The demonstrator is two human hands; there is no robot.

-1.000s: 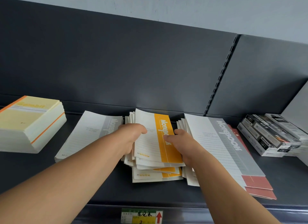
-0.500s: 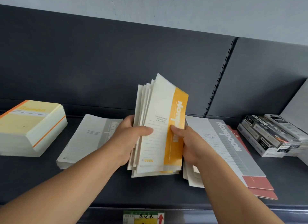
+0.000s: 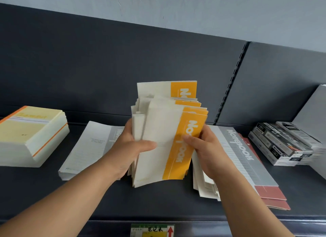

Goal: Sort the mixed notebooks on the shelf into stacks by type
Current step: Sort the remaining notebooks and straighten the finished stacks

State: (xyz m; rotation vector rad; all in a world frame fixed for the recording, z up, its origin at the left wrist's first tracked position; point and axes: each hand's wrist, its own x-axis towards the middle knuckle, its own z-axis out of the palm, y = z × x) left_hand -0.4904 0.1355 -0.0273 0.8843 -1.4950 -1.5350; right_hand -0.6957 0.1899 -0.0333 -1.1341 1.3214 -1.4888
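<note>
Right, both hands are on the orange-banded notebooks (image 3: 164, 148), a bundle stood nearly upright at mid-shelf. It sits between the grey-banded stack (image 3: 91, 148) lying flat to the left and the larger grey notebook (image 3: 247, 159) to the right. Its lower edges are down by the shelf (image 3: 158, 201); whether they touch it, I cannot tell.

My left hand (image 3: 131, 148) grips the white side, thumb pressed across the front cover and fingers curled behind, out of sight. My right hand (image 3: 206, 150) pinches the orange spine side, thumb on the band and fingers tucked round the back.

These look like thin soft-cover booklets with matte paper and no board. Each one seems light, the bundle moderate. The front cover bows a little under my thumbs, so I judge them floppy. The tops are fanned and uneven, with one standing taller at the back. I expect smooth covers to slide on each other, so a squeeze on both long edges, around the middle, seems the safest hold.

At far left sits a thick cream stack (image 3: 30, 136), squared like a block, with an orange line along its edge. Red covers (image 3: 271, 194) peek out beneath the grey notebook. Glossy black-and-white boxes (image 3: 282, 143) sit at far right on the dark matte metal.
</note>
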